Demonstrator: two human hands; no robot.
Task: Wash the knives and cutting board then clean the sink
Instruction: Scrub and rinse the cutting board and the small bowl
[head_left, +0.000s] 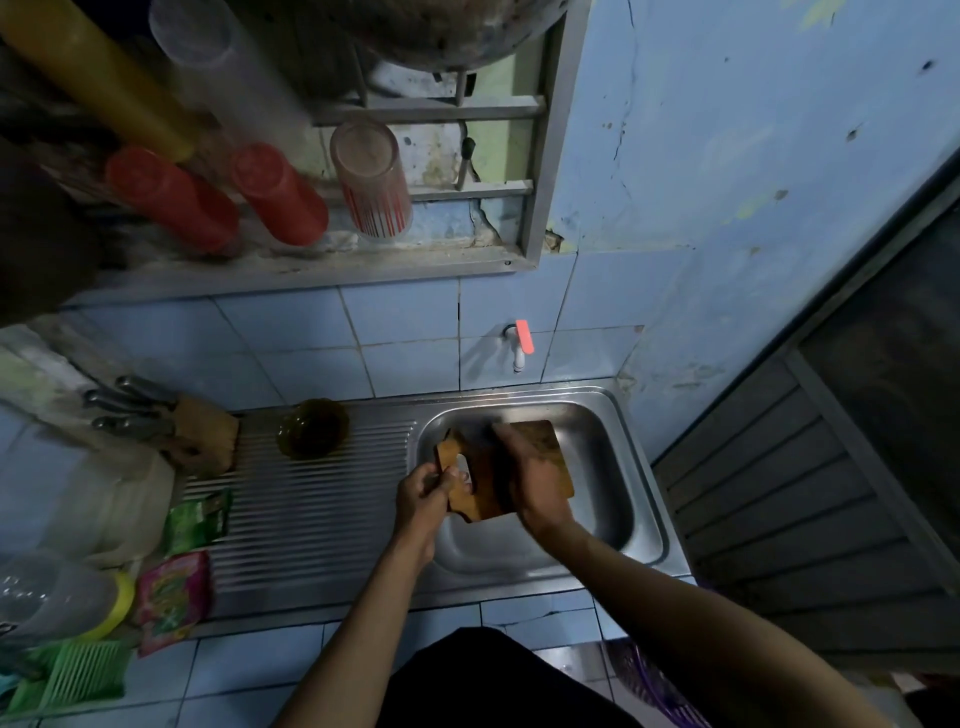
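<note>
My left hand (423, 491) grips the board (540, 467) by its handle end, fingers curled round the edge beside the handle slot. Board is held tilted over the sink (613, 441), above the basin floor, not lying flat in it. My right hand (530, 475) lies on top of the board's face, fingers bent down over the far edge; whether sth like a sponge sits under the palm I can't tell, too dark and blurred. So board sits btwn both hands: left at its near-left end, right across its middle.

Tap (519, 345) w/ red lever is on the tiled wall just behind the sink, above the basin's back rim. No water stream I can make out.

Knives (124, 405) are in a wood block (205, 436) at the far-left end of the drainboard (311, 509), well apart from my hands, handles pointing left. A dark glass bowl (313, 428) stands just right of the block, on the ribbed part.

Writing: green sachet (196, 522) and pink sachet (174, 600) lie at the drainboard's left edge; both have print but it's too blurred to read, no brand legible. On the sill above, two red cups (171, 200) and a clear glass (371, 182) w/ red stripes stand upside down; no text readable there either.
</note>
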